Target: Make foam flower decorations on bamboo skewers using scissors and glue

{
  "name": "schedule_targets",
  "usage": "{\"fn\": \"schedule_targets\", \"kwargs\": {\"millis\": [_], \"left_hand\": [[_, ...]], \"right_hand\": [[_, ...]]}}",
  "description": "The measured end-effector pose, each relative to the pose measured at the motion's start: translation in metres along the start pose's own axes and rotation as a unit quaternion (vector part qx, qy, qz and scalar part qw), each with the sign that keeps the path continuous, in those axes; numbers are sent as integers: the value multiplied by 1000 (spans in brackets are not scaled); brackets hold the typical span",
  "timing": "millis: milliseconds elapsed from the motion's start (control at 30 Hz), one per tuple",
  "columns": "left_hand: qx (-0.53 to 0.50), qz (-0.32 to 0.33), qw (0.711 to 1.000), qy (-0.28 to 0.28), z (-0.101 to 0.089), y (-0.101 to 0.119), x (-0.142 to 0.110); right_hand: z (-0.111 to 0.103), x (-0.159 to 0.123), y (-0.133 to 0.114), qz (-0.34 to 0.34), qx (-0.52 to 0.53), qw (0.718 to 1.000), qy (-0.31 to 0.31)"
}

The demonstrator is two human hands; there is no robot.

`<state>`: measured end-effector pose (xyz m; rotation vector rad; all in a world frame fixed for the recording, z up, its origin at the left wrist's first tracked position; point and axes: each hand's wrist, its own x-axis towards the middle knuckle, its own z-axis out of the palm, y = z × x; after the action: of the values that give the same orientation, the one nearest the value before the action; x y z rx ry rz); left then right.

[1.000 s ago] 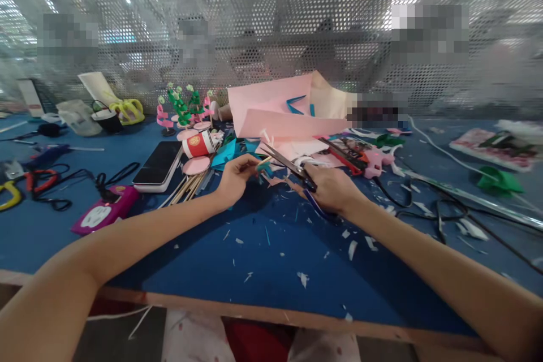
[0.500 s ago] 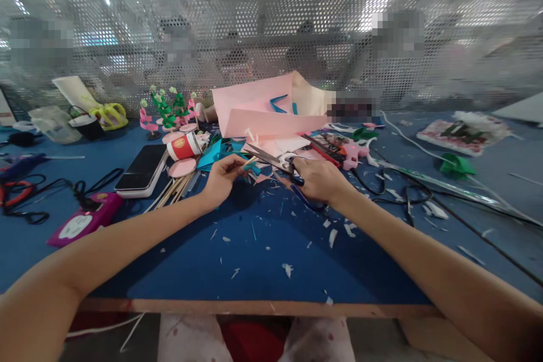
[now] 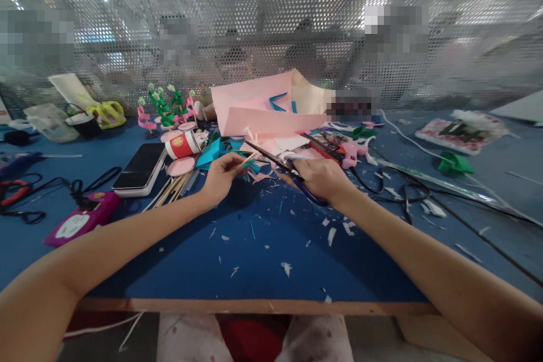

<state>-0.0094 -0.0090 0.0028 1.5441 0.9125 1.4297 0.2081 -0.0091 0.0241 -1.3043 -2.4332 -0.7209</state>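
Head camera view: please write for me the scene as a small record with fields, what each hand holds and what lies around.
left hand: left hand, pinching a thin pale stick
right hand: right hand, holding scissors, blades toward the left hand
beyond hands: large folded pink sheet
left side: red-and-white paper cup on its side, purple box with cord
right side: green piece
surface: blue tabletop with scattered white scraps

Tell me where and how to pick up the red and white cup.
Best from above, with thumb and fingers lightly across the red-banded middle of the cup: it lies on its side, so its round wall faces up. Keep off its right end, where pale scraps crowd the rim.
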Motion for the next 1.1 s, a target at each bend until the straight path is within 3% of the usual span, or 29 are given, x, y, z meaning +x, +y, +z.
{"fn": "schedule_targets", "kwargs": {"millis": [133, 333, 500, 633, 700, 867, 1100], "left_hand": [[3, -1, 1000, -8, 1, 2, -1], [-4, -12, 1000, -2, 1, 3, -1], [-9, 0, 1000, -11, 0, 0, 0], [-23, 5, 1000, -14, 0, -1, 0], [-30, 7, 999, -14, 1, 0, 0], [-29, -2, 999, -13, 2, 3, -1], [1, -6, 1000, 30, 2, 3, -2]], "right_hand": [[0, 1, 0, 1, -10, 1000, -9], [-2, 4, 5, 95, 65, 992, 50], [-3, 3, 5, 63, 175, 980, 63], [-1, 3, 5, 18, 189, 977, 92], [0, 3, 5, 9, 181, 981, 73], [1, 1, 0, 45, 162, 985, 41], [7, 3, 0, 61, 200, 974, 89]]}}
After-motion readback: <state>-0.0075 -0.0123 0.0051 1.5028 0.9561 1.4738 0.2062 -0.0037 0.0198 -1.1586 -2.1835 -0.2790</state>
